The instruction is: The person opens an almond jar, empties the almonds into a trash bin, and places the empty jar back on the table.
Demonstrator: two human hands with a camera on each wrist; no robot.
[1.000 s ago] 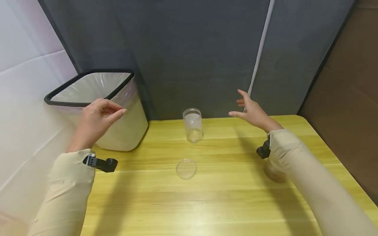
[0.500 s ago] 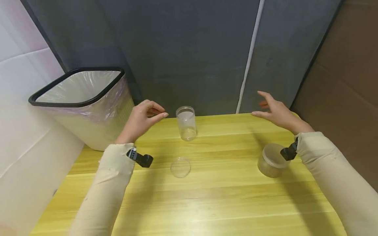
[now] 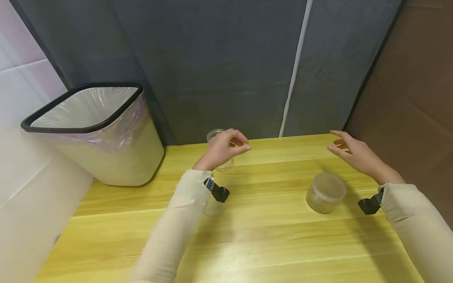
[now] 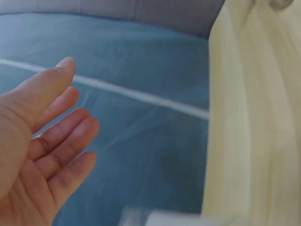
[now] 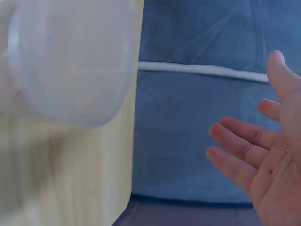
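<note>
the left hand hovers just in front of the clear open jar, fingers loosely curved and holding nothing, thumb and forefinger apart as if shaped to the jar's width; it partly hides the jar, so whether it touches the glass is hard to tell. the jar stands upright on the yellow table, at its far edge, to the right of the lined bin. the right hand floats relaxed and empty, well to the right of the jar, just beyond the lidded tub.
</note>
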